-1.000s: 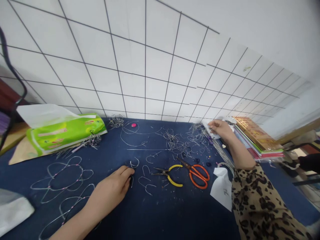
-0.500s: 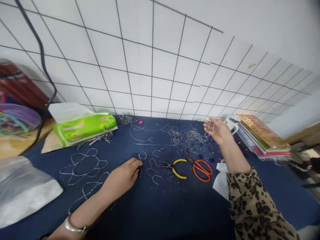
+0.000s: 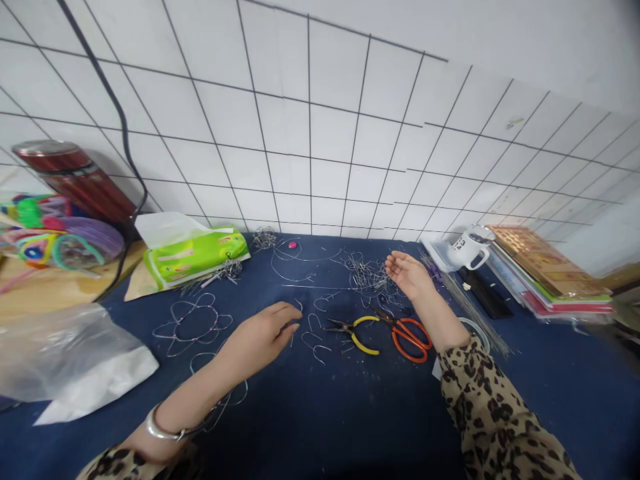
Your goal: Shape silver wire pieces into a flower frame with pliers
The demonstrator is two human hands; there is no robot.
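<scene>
My left hand (image 3: 265,337) is over the cloth, fingers loosely bent, with a small gap between thumb and forefinger. Just at its fingertips a bent wire (image 3: 301,307) is partly hidden by the hand. My right hand (image 3: 407,275) is half curled, palm turned inward, with its fingers apart over the right side of a tangled heap of wire pieces (image 3: 363,270); I see nothing in it. Between the hands lie U-shaped wires (image 3: 315,323), pliers with yellow handles (image 3: 365,333) and orange-handled scissors (image 3: 411,340).
Flower-shaped wire frames (image 3: 193,323) lie at left, beside a plastic bag (image 3: 100,360). Behind them is a green tissue pack (image 3: 200,257). A white mug (image 3: 470,250), a bundle of straight wires (image 3: 463,300) and stacked books (image 3: 550,273) stand at right. The tiled wall (image 3: 330,133) closes the back.
My right hand has moved left, away from the mug and over the wire heap. My left hand has shifted slightly up and right. The view has also shifted.
</scene>
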